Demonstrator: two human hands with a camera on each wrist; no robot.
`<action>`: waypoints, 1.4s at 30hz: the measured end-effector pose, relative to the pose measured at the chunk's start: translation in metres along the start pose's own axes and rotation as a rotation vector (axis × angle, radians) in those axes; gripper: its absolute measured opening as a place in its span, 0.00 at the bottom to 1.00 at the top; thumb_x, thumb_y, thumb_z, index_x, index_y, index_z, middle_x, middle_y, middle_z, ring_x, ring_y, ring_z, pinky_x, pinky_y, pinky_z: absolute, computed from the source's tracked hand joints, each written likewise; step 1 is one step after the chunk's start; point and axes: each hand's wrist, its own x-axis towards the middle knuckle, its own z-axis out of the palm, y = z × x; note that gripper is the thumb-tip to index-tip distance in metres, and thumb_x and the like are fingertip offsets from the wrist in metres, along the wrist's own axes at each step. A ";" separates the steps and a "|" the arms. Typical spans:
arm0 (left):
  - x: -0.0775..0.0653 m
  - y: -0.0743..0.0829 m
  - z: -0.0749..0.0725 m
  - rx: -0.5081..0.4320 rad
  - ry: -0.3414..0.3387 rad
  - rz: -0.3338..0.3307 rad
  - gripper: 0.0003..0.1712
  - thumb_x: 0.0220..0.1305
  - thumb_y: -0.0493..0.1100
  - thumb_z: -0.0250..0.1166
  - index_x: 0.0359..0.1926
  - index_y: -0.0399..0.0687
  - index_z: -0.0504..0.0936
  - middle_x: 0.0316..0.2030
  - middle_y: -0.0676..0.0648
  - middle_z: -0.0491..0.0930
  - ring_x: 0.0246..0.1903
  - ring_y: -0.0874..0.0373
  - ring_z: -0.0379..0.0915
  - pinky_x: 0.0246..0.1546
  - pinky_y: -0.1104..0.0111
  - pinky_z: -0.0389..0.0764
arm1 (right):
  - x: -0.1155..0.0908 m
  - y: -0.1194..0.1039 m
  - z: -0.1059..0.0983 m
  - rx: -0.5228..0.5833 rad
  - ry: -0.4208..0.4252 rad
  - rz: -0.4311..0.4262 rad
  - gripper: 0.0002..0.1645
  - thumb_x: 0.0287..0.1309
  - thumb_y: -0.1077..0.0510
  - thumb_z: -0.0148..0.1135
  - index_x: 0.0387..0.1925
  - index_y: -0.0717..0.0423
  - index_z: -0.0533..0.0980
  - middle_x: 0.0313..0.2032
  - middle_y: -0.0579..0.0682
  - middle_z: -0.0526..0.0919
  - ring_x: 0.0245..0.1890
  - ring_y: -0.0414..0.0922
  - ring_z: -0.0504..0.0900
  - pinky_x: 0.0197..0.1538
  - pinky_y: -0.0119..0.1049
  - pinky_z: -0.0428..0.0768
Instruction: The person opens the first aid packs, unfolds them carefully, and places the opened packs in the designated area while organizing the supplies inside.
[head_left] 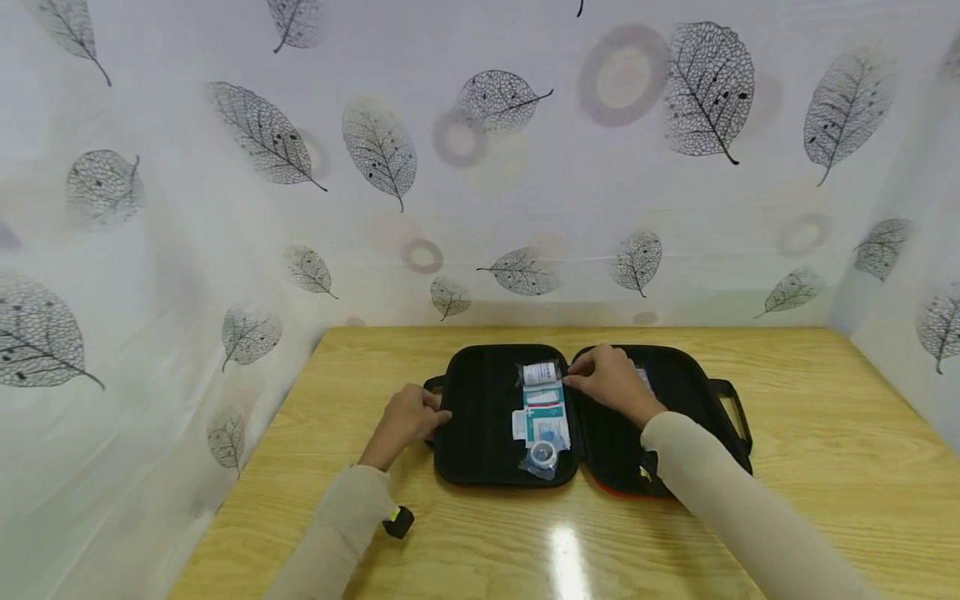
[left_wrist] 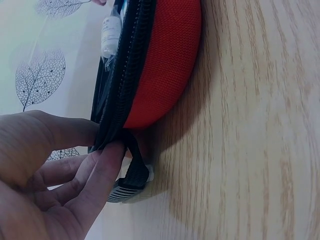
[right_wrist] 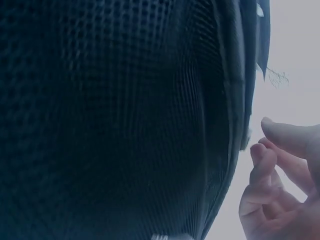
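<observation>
A zippered first-aid case [head_left: 467,433], black inside and red outside, lies unfolded on the wooden table. My left hand [head_left: 407,419] pinches its left rim between thumb and fingers, beside the strap handle [left_wrist: 134,172]. Over the middle fold is my right hand [head_left: 609,379], its thumb and fingertips close together with nothing visible between them. Near those fingertips, a wrapped bandage roll [head_left: 540,373] sits in the left half. Below it are flat teal-and-white packets [head_left: 546,402] and a bagged roll of white tape [head_left: 543,455]. My right hand partly hides another packet [head_left: 643,377] in the right half.
The table [head_left: 360,367] extends on both sides of the case. A leaf-printed curtain [head_left: 510,200] hangs behind and at the sides. The right half's handle [head_left: 733,408] sticks out to the right. A small black block [head_left: 399,522] shows at my left sleeve.
</observation>
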 end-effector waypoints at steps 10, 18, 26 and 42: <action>-0.001 -0.001 -0.001 -0.001 -0.002 0.019 0.13 0.65 0.39 0.71 0.23 0.42 0.83 0.27 0.46 0.82 0.20 0.57 0.82 0.24 0.64 0.82 | 0.008 -0.008 0.015 -0.082 0.020 0.056 0.13 0.57 0.54 0.76 0.36 0.61 0.88 0.33 0.53 0.89 0.32 0.49 0.87 0.38 0.48 0.85; -0.001 0.000 -0.002 0.008 0.001 0.016 0.15 0.65 0.40 0.71 0.21 0.42 0.81 0.26 0.46 0.82 0.19 0.57 0.82 0.23 0.66 0.79 | 0.011 -0.014 0.018 -0.138 0.017 0.109 0.08 0.59 0.56 0.73 0.35 0.58 0.88 0.33 0.52 0.88 0.31 0.48 0.85 0.36 0.49 0.83; -0.001 0.001 -0.002 0.010 -0.001 0.010 0.16 0.65 0.40 0.71 0.20 0.44 0.80 0.24 0.47 0.82 0.19 0.58 0.82 0.22 0.66 0.79 | 0.013 -0.014 0.020 -0.139 0.011 0.132 0.10 0.59 0.56 0.73 0.37 0.59 0.88 0.35 0.53 0.88 0.32 0.49 0.85 0.35 0.49 0.83; -0.003 0.004 -0.003 0.008 0.002 0.018 0.25 0.65 0.40 0.70 0.14 0.48 0.70 0.19 0.47 0.77 0.19 0.58 0.81 0.20 0.68 0.74 | 0.024 -0.013 0.026 -0.188 -0.026 0.139 0.06 0.60 0.56 0.71 0.33 0.55 0.88 0.34 0.52 0.87 0.30 0.48 0.84 0.34 0.49 0.83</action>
